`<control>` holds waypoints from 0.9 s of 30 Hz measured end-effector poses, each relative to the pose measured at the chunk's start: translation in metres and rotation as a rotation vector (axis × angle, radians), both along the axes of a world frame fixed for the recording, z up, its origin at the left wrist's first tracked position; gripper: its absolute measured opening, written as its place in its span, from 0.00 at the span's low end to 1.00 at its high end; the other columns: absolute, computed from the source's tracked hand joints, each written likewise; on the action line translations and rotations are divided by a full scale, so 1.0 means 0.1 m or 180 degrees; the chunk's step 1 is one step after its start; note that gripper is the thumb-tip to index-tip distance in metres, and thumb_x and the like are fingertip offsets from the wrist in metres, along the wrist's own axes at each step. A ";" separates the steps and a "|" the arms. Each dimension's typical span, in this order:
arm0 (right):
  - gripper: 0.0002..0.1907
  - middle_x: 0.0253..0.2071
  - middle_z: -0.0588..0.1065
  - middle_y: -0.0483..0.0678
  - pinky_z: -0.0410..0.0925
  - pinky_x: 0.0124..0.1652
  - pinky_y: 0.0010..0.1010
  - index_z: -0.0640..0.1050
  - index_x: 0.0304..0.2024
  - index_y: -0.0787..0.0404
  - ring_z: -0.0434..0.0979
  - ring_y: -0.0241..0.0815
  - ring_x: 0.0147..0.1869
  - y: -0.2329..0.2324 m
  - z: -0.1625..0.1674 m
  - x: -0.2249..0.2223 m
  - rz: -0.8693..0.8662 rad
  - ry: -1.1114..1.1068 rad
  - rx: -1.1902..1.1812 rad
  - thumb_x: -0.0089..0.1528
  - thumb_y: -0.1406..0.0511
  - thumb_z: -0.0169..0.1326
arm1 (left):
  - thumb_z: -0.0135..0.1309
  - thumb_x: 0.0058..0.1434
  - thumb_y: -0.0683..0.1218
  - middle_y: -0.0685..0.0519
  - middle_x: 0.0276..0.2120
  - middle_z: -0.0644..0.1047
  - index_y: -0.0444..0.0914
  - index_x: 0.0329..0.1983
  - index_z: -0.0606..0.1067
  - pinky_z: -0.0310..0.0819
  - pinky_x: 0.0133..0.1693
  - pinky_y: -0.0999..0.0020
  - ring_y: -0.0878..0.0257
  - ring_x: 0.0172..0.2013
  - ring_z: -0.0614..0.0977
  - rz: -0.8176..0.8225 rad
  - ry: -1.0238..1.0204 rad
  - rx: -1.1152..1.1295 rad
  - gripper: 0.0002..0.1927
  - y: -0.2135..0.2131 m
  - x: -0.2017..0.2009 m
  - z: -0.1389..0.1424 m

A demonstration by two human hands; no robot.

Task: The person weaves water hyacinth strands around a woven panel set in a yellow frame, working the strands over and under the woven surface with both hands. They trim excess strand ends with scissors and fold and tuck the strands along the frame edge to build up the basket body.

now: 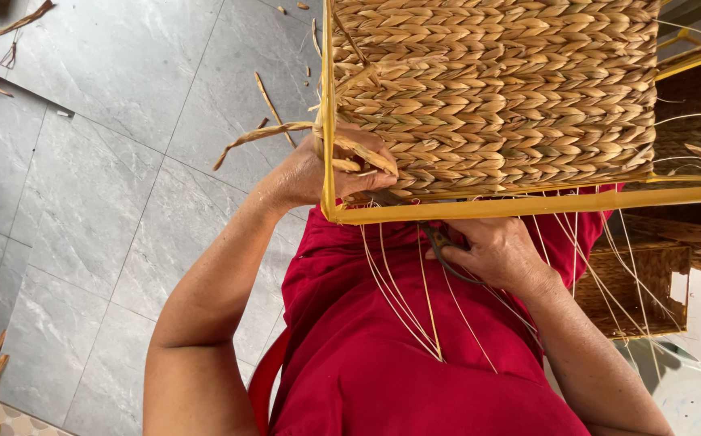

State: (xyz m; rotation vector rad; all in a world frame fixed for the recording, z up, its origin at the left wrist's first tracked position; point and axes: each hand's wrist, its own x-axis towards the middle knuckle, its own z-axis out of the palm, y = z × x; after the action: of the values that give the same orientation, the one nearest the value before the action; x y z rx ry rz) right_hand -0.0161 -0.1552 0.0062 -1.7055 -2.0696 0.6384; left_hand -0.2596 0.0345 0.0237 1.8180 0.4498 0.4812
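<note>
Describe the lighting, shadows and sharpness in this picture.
Head view: soft, even daylight; faint sheen on the grey tiled floor; woven straw basket panel with yellow frame sharp; left hand and right hand crisp; weak shadow beneath the frame; no motion blur.

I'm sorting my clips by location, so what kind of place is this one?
Probably a home or small workshop for basket weaving: a half-woven basket on a yellow frame, dried straw scraps on the grey tile floor, and another woven basket nearby.
</note>
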 end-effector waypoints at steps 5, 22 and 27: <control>0.30 0.25 0.76 0.47 0.72 0.34 0.40 0.81 0.53 0.54 0.77 0.45 0.30 0.08 0.11 -0.05 -0.0264 0.0156 -0.0565 0.48 0.57 0.72 | 0.66 0.61 0.51 0.56 0.33 0.84 0.41 0.41 0.82 0.82 0.42 0.67 0.65 0.37 0.86 0.0017 0.0220 -0.0016 0.11 0.04 0.00 0.02; 0.31 0.31 0.79 0.48 0.73 0.41 0.42 0.81 0.47 0.53 0.80 0.47 0.38 0.02 0.26 0.02 -0.0380 -0.0787 -0.1449 0.47 0.46 0.71 | 0.67 0.59 0.49 0.54 0.32 0.83 0.38 0.45 0.81 0.80 0.34 0.68 0.66 0.32 0.85 -0.0124 0.0442 -0.0113 0.15 0.20 -0.30 0.14; 0.34 0.48 0.79 0.52 0.72 0.50 0.46 0.80 0.53 0.56 0.79 0.53 0.51 0.03 0.21 -0.09 0.0166 -0.0506 0.0154 0.49 0.48 0.68 | 0.69 0.60 0.48 0.50 0.41 0.84 0.38 0.45 0.83 0.80 0.36 0.67 0.62 0.38 0.85 0.0099 0.0026 0.1160 0.14 0.16 -0.19 0.04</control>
State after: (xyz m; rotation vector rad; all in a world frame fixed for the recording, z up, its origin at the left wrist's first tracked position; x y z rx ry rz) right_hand -0.0248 -0.1518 0.0271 -1.7304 -2.2251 0.4777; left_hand -0.2789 0.0501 0.0274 2.1656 0.4156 0.6075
